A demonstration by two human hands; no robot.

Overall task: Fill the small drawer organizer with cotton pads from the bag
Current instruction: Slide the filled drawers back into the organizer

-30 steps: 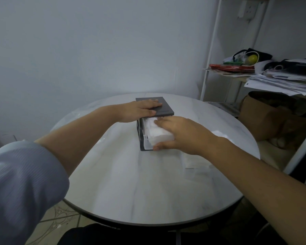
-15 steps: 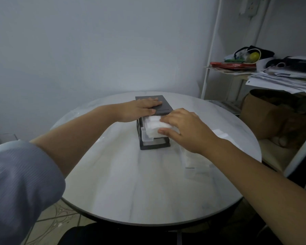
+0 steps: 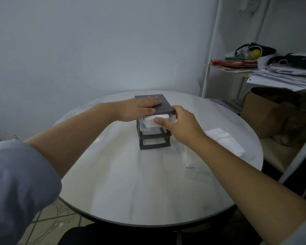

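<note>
1. Small drawer organizer: dark frame, at 12 o'clock of the round table, past centre. Three tiers visible.
2. Top drawer: clear plastic, pulled partway out toward the near edge. Holds white cotton pads, piled about to the rim. Exact pad count unreadable.
3. Two lower tiers: no contents made out; whether drawers sit in them is unclear.
4. Left hand: flat, palm down on the organizer's dark top, fingers spread open, gripping nothing, just pressing.
5. Right hand: at the drawer's front right corner, thumb on the drawer front, fingers curled over the far side. Closed around the drawer front; covers the drawer's right part and some of the pads.
6. Bag: clear plastic, lying flat at 3 o'clock of the organizer, white contents inside, partly hidden by the right forearm. Well apart from the drawer.
7. Off the table at 2 o'clock: white shelf rack with stacked papers, red flat item, dark pouch; brown bag below.
8. Count: one organizer, one open drawer, one bag, two hands.
</note>
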